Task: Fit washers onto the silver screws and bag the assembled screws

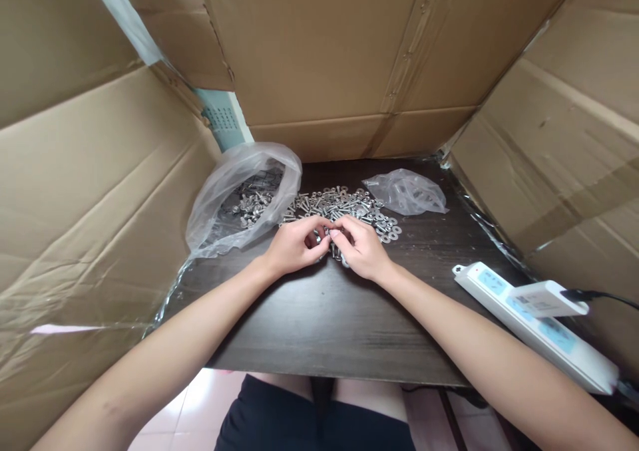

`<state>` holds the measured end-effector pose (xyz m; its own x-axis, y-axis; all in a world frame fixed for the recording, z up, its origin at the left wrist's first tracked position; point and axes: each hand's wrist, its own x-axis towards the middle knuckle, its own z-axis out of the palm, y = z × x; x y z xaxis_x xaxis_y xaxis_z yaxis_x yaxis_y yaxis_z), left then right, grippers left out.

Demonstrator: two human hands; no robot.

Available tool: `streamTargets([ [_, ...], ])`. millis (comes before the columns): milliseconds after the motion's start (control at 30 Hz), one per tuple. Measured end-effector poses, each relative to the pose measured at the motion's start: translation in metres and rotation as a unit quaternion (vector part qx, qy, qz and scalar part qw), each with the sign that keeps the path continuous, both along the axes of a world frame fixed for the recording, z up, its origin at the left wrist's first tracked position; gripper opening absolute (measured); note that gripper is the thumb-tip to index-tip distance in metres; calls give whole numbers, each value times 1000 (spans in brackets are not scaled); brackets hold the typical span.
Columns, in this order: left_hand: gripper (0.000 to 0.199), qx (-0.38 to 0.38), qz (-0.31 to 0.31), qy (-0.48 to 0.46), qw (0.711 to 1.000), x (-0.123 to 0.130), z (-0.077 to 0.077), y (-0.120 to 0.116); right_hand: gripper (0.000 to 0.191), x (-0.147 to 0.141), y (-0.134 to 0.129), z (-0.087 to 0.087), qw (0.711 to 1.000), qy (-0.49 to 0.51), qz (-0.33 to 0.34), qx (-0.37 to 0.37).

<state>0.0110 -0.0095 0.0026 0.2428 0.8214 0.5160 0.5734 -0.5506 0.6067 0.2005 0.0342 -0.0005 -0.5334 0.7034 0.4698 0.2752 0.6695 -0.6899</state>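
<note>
My left hand [298,243] and my right hand [360,246] meet at the near edge of a pile of metal screws and washers [339,203]. Both have thumb and fingers pinched together, their tips almost touching. Between the fingertips is a small metal piece, largely covered, whose kind I cannot make out. A few screws and washers lie right under the hands. To the left, an open clear plastic bag [204,221] lies on its side, with more metal fasteners [254,205] inside and at its mouth.
A crumpled clear bag [407,191] lies behind the pile on the right. At the right edge of the dark table [319,324] is a white power strip [589,358] with a plugged-in white adapter [546,299] and black cable. Cardboard walls [329,45] enclose the back and sides.
</note>
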Motion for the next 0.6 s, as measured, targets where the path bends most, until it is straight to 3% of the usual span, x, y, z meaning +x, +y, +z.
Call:
streamTargets([
  [200,21,-3,0,2,1000,0,-1,0,10,0,0,0,1000,1,-1,2],
  [600,19,-10,5,5,1000,0,-1,0,27,-1,1,0,1000,-16,1,5],
])
